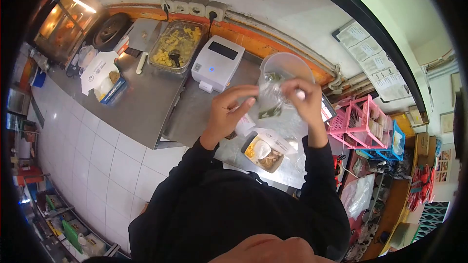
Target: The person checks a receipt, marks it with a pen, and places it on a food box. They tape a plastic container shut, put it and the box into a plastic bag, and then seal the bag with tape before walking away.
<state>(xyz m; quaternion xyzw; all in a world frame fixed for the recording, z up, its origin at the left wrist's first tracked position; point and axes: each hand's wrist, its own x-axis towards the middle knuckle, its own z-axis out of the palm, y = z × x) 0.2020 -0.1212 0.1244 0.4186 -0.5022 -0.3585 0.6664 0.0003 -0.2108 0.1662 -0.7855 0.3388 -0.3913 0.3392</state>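
A small clear plastic packet (270, 93) with something dark green inside hangs between my two hands, over the steel counter. My left hand (230, 111) meets its left side with thumb and forefinger, which are bent toward each other. At its upper right, the curled fingers of my right hand (304, 101) grip the plastic. Below my hands stands an opened cardboard food box (267, 164), holding yellow food, a white lump and brown pieces. Behind the packet is a translucent round tub (292, 63) with more green packets in it.
A white label printer (218, 62) stands left of the tub. Farther left are a tray of yellow food (176, 46), a knife (141, 63) and another open food box (111, 85). Pink baskets (360, 124) stand at the right. The counter edge (168, 117) borders the tiled floor.
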